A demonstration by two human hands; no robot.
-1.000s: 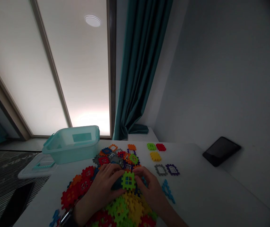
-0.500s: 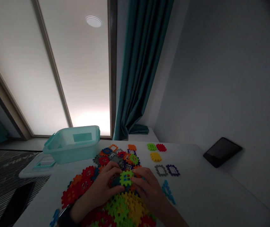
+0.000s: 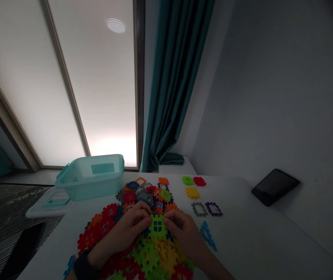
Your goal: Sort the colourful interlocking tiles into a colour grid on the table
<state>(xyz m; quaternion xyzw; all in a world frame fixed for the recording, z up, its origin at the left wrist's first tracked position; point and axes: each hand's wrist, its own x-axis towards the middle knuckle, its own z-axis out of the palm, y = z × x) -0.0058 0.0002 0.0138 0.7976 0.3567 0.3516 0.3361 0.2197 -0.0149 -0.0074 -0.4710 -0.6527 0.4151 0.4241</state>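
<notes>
A lime-green interlocking plastic tile point(image 3: 157, 228) with a four-pane window is held upright between my two hands. My left hand point(image 3: 133, 226) pinches its left edge with thumb and fingers. On the opposite edge, my right hand point(image 3: 182, 230) grips it the same way. Part of a blue piece shows behind the tile, and whether it is joined to it I cannot tell. Below the hands lies a heap of lime-green tiles point(image 3: 147, 254) and yellow tiles point(image 3: 166, 254). Red tiles point(image 3: 89, 239) spread out beside my left forearm.
Grey, orange and purple window tiles point(image 3: 140, 192) pile up beyond my hands. Separate tiles, including a yellow one point(image 3: 192, 192), lie to the right, near a blue triangular piece point(image 3: 208, 235). A teal bin point(image 3: 93, 190) stands at back left by its lid point(image 3: 45, 210). A black tablet point(image 3: 274, 187) is at far right.
The lime-green tile has tipped more upright and come slightly nearer to me. My fingers have shifted from lying around it to pinching its two side edges.
</notes>
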